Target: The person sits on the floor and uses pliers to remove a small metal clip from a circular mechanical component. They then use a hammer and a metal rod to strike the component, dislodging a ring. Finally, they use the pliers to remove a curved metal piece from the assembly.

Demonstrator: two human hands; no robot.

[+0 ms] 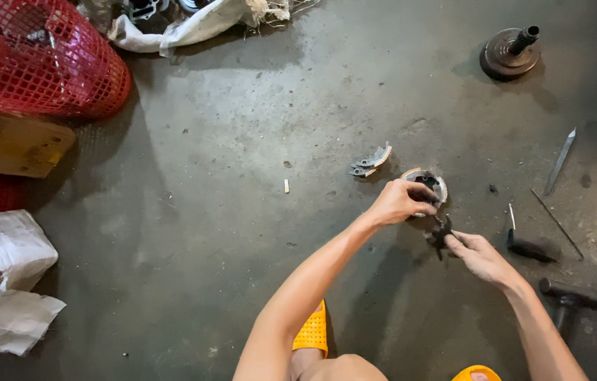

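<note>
On the far left edge: a red plastic mesh basket (44, 60) lies tipped on the grey concrete floor (228, 212), with a yellowish wooden block (9, 144) just below it.
Lower left: crumpled white paper wrapping (9, 279) lies beside a cardboard edge.
Top middle: a dirty white cloth sack (192, 28) lies bunched on the floor.
Floor centre: a small pale stub (286, 185) lies alone; to its right rests a loose curved brake shoe (371, 161), grey and worn, near but apart from the round part.
Left hand (398, 202): fingers curled down and closed on the rim of the round metal part (427, 185), which sits on the floor just past the knuckles.
Small dark piece (439, 235): a black, spiky bit of metal between the two hands, just below the round part.
Right hand (478, 255): fingertips pinched together on the small dark piece, palm turned inward.
Feet: orange-yellow slippers (312, 330) show at the bottom edge.
Right of the hands: a dark-handled screwdriver (524, 243), a thin metal rod (556, 222), a flat grey file (559, 161) and a hammer (570, 302) lie on the floor.
Top right: a round pulley with an upright shaft (511, 51) stands well apart.
</note>
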